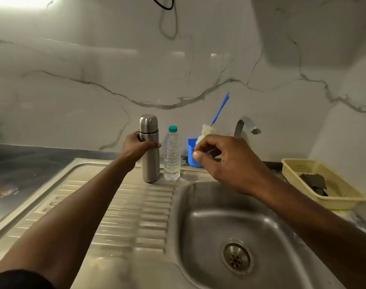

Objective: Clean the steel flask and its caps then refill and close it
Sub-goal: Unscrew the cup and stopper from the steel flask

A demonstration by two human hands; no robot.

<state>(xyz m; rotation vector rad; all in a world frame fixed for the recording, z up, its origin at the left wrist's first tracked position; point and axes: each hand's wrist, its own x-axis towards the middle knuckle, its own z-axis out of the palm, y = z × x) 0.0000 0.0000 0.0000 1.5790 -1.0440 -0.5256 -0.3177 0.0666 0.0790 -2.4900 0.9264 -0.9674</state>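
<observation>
A steel flask (149, 161) with its cap on stands upright on the sink's draining board (123, 209). My left hand (136, 148) grips the flask around its upper body. Just right of it stands a clear water bottle (172, 157) with a teal cap. Behind the basin, a blue cup (190, 152) holds a bottle brush (207, 130) with a white head and a blue handle. My right hand (223, 161) hovers in front of that cup with its fingers loosely curled, and I see nothing held in it.
The steel sink basin (198, 226) with its drain lies at the front right, under a curved tap (245, 125). A cream plastic basket (344, 197) with a dark scrub pad sits on the right counter. A marble wall rises behind.
</observation>
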